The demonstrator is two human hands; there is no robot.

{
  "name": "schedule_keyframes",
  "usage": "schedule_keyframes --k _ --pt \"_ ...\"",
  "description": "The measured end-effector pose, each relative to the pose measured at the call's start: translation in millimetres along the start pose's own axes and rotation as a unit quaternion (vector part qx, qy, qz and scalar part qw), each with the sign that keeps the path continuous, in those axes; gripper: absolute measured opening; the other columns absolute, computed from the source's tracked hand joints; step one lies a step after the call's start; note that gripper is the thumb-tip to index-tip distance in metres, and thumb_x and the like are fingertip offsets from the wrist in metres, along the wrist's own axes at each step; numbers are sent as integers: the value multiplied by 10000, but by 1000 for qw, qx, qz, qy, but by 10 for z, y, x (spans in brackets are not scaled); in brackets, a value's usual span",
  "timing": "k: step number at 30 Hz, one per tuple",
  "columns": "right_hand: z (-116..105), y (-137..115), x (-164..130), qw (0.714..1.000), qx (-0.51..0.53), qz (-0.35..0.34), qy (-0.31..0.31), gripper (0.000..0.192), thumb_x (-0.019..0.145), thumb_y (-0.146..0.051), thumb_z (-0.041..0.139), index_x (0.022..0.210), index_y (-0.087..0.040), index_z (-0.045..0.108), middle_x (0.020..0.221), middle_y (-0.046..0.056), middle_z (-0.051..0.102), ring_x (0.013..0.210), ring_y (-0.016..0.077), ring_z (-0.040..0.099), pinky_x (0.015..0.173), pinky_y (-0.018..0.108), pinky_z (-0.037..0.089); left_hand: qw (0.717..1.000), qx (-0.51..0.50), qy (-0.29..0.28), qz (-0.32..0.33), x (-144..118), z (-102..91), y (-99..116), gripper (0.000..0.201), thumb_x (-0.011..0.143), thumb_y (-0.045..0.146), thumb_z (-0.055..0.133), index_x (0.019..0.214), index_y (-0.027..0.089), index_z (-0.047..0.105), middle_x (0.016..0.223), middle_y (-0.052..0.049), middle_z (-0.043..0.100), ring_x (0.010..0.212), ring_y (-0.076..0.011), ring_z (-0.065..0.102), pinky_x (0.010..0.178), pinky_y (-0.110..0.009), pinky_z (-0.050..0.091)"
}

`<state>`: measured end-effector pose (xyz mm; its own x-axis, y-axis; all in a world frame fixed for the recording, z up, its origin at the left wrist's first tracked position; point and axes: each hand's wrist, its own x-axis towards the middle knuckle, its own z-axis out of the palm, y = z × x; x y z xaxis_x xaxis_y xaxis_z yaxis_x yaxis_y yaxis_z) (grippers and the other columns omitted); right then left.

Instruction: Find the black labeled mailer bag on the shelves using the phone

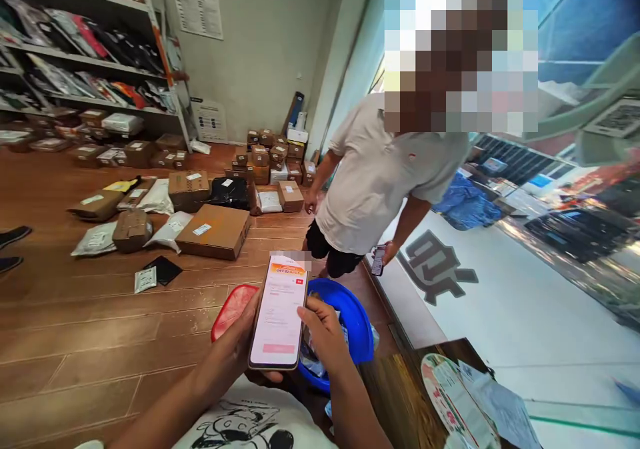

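Note:
A smartphone (278,319) with a lit, mostly white and pink screen is held upright in front of my body. Wrapped round its left edge is my left hand (245,325), fingertips showing under the lower edge. My right hand (325,329) grips the right edge, its thumb at the side of the screen. An orange banner runs across the top of the screen; the small text is too fine to read. Behind the phone stand a blue bin (357,322) with litter inside and a red plastic lid or basin (235,309), both partly hidden by the phone and my hands.
A person in a white shirt (370,169) stands ahead, phone in hand. Cartons such as a large flat box (215,231) and bagged parcels lie on the wooden floor (90,349). Parcel shelves (105,62) stand at left. A wooden table (400,402) and glass front are at right.

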<state>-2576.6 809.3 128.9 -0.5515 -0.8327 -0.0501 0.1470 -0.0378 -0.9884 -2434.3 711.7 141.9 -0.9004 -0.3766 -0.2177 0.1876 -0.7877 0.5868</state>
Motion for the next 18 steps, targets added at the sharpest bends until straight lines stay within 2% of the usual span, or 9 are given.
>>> schedule_keyframes --k 2,4,6,8,11,13,15,17,18 --pt "72 52 160 1000 -2 9 -9 382 819 -524 608 659 -189 701 617 22 660 596 170 560 607 287 452 999 27 14 21 6 -86 21 590 858 498 617 1395 289 488 1445 -19 495 1423 -276 310 1157 -414 346" --pt "138 73 306 999 -5 6 -36 429 833 -543 579 618 -187 684 591 19 644 581 165 545 606 288 446 997 45 36 52 12 -154 54 634 822 531 648 1394 309 487 1448 -19 494 1397 -284 360 1123 -396 391" --pt "199 60 435 996 5 8 -91 370 808 -529 605 718 -190 723 679 34 695 658 192 597 672 313 478 992 54 73 88 4 -196 106 668 783 552 682 1379 307 509 1417 -26 531 1375 -282 395 1106 -365 403" --pt "260 35 555 984 17 14 -178 321 739 -467 685 910 -201 744 844 53 744 798 239 656 763 357 507 987 51 105 111 -24 -219 163 716 757 590 688 1382 291 510 1353 -53 589 1323 -303 459 1060 -376 444" --pt "378 20 735 961 4 15 -276 423 666 -342 755 1069 -220 714 1025 63 745 963 274 665 863 392 503 979 39 142 143 -97 -270 204 729 805 592 629 1434 278 438 1277 -91 637 1166 -318 587 910 -393 538" --pt "510 39 859 956 -12 23 -291 321 699 -340 725 995 -219 734 978 56 749 911 252 666 830 365 504 970 32 161 181 -155 -346 193 701 854 556 583 1466 284 376 1238 -100 654 1033 -289 649 784 -354 575" --pt "709 79 979 955 -12 37 -295 216 753 -405 667 813 -211 743 807 37 732 761 211 640 733 322 494 963 23 170 208 -221 -453 183 678 894 526 531 1495 313 299 1212 -98 661 915 -261 672 646 -329 587" --pt "970 134 1085 952 -10 44 -302 327 778 -482 623 617 -204 682 627 12 654 618 171 563 630 289 452 961 2 168 221 -302 -576 212 673 913 514 495 1508 349 228 1243 -89 643 873 -253 671 554 -326 583" --pt "1118 163 1131 950 -12 44 -310 385 783 -511 611 553 -204 639 571 2 608 579 159 523 598 281 428 959 -12 171 227 -350 -643 250 674 917 506 492 1510 356 210 1286 -84 619 907 -255 667 564 -329 588"
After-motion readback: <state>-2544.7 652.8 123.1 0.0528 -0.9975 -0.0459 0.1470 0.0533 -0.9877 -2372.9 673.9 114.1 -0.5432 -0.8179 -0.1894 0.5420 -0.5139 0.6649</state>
